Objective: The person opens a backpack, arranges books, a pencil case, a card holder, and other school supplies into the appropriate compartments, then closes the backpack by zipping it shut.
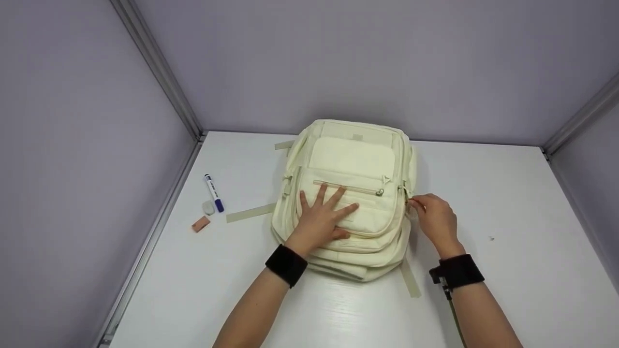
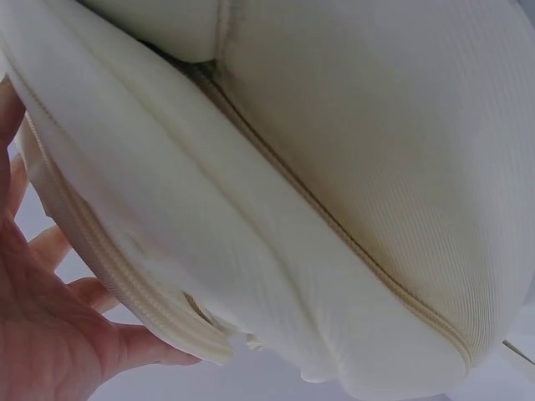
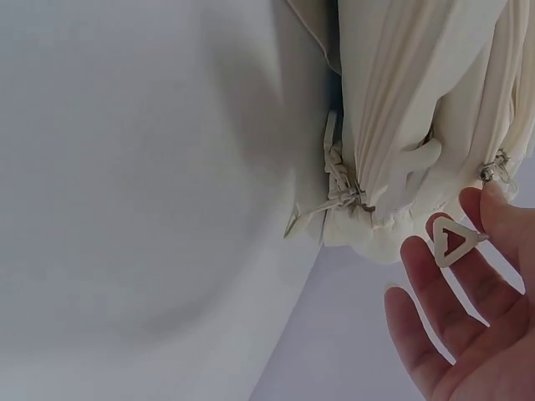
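Observation:
A cream backpack (image 1: pixel 353 157) lies front side up on the white table. Spread flat on its front pocket is my left hand (image 1: pixel 320 220), fingers straight, just below a short zipper (image 1: pixel 348 187). At the bag's right side my right hand (image 1: pixel 437 220) pinches a zipper pull between thumb and forefinger. In the right wrist view the pull's triangular end (image 3: pixel 454 242) shows against the fingers, and the metal slider (image 3: pixel 487 173) sits just above. The left wrist view shows the left hand (image 2: pixel 50 326) against the bag's zippered edge (image 2: pixel 125 267).
Left of the bag lie a blue-capped marker (image 1: pixel 214 193), a small whitish piece (image 1: pixel 208 208) and an orange-pink block (image 1: pixel 200 224). Straps (image 1: pixel 249 212) stick out from the bag. A tiny scrap (image 1: pixel 491 238) lies at right. Grey panels enclose the table.

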`<state>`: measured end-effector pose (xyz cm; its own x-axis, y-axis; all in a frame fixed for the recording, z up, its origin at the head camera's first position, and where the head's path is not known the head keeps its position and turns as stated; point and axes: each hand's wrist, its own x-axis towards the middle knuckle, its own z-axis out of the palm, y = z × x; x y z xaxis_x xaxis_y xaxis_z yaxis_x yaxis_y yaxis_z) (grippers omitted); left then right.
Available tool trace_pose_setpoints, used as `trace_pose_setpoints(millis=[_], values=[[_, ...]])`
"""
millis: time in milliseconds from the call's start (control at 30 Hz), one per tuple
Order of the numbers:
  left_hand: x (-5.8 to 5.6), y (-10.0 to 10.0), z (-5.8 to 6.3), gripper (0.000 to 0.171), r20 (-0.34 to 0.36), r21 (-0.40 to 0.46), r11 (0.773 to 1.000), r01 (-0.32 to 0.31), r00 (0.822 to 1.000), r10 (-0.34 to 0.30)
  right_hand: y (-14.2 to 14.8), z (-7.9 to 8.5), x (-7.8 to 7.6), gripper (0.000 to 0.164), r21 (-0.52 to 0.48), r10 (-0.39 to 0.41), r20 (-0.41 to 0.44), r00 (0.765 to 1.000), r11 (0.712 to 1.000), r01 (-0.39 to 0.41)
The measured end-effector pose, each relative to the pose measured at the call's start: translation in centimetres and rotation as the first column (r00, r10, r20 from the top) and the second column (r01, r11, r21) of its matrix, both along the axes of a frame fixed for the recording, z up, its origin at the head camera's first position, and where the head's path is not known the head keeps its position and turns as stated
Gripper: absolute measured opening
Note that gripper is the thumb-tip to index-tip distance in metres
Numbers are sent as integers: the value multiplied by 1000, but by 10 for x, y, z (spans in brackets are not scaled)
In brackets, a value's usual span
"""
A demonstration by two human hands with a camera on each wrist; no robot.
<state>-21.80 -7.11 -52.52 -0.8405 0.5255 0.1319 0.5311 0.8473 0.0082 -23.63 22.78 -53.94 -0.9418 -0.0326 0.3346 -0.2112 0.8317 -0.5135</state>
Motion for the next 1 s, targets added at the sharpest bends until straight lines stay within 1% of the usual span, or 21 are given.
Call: trace_pose_setpoints(millis=[133, 267, 400, 567, 800, 1000], values=[[0, -1, -1, 75, -10, -16, 1000, -5, 1000, 5, -2, 4, -14, 21, 12, -17, 35, 999, 1000, 17], [0, -1, 0, 75, -11, -26, 1000, -8, 1000, 7, -3, 9, -28, 22, 41, -36, 50, 998, 999, 34], [0, 0, 0, 75, -1, -23, 1000, -3, 1000, 3, -3, 13, -38, 21, 82, -57, 43, 997, 995, 54], [0, 0, 1, 75, -4, -19, 1000, -1, 1000, 1, -3, 19, -50, 18, 118, -53, 14, 998, 992, 51], [1, 0, 2, 75, 13, -4, 1000, -4, 1000, 4, -3, 23, -58, 18, 145, -54, 34, 998, 988, 48], [1, 0, -1, 76, 3, -24, 1000, -6, 1000, 7, -3, 22, -58, 19, 137, -43, 74, 996, 990, 32]])
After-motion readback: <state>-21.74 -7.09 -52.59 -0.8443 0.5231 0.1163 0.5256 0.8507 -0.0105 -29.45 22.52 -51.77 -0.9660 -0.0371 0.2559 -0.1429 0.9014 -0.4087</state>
